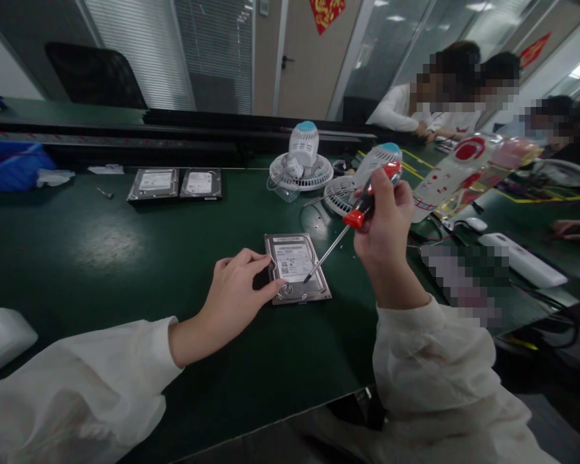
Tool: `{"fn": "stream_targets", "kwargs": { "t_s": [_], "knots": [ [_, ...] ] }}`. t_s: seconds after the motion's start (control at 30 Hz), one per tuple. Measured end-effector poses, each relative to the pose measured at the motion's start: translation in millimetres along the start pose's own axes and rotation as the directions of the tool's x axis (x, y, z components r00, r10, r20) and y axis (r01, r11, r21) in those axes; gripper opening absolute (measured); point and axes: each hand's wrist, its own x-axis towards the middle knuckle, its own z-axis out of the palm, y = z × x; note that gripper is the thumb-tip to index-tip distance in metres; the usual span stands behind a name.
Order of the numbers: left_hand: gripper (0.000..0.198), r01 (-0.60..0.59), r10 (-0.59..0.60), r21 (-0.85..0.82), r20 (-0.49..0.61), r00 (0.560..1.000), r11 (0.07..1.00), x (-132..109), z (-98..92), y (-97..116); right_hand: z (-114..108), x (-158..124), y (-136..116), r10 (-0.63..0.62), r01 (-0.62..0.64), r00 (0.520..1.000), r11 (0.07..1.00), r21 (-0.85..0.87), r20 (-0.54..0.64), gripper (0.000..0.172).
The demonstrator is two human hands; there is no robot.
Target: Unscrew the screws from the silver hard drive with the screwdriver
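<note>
A silver hard drive (297,261) with a white label lies flat on the green table (101,277). My left hand (239,287) rests at its left edge, thumb on the lower left corner and fingers along the side, gripping it. My right hand (386,225) is closed round the red and black handle of a screwdriver (336,248), to the right of the drive and above the table. The screwdriver slants down to the left, its tip at the lower part of the label; whether it touches is unclear.
Two more drives (176,183) lie at the back left, near a blue bin (14,166). White fans (303,158) stand behind the drive. At right are a clear bag (468,167), a white power strip (524,260) and cables. Other people sit at the far right.
</note>
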Motion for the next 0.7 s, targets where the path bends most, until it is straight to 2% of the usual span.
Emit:
{"fn": "stream_targets", "kwargs": {
  "t_s": [0.07, 0.23, 0.37, 0.53, 0.63, 0.7],
  "knots": [
    [0.048, -0.004, 0.004, -0.023, -0.005, 1.000, 1.000, -2, 1.1, 2, 7, -8, -14, -0.010, 0.017, 0.996, 0.997, 0.080, -0.090, 0.040],
    [0.050, -0.024, 0.024, -0.037, 0.022, 0.999, 0.999, -8, 4.5, 9, 16, -19, -35, -0.081, 0.096, 0.989, 0.988, 0.125, -0.121, 0.034],
    [0.044, -0.067, 0.068, -0.027, 0.054, 0.996, 0.997, -13, 5.9, 18, 16, -21, -38, -0.172, 0.185, 0.980, 0.974, 0.130, -0.103, 0.031],
    [0.047, -0.098, 0.098, 0.002, 0.059, 0.993, 0.995, -18, 5.6, 26, 21, -31, -45, -0.375, 0.377, 0.925, 0.901, 0.214, -0.053, 0.027],
    [0.051, -0.120, 0.120, 0.018, 0.016, 0.993, 0.993, -23, 5.0, 23, 22, -39, -52, -0.435, 0.426, 0.900, 0.876, 0.228, -0.010, 0.028],
    [0.047, -0.163, 0.165, 0.055, -0.032, 0.986, 0.985, -28, 4.5, 20, 23, -42, -54, -0.471, 0.455, 0.882, 0.859, 0.235, 0.016, 0.030]
  ]
}}
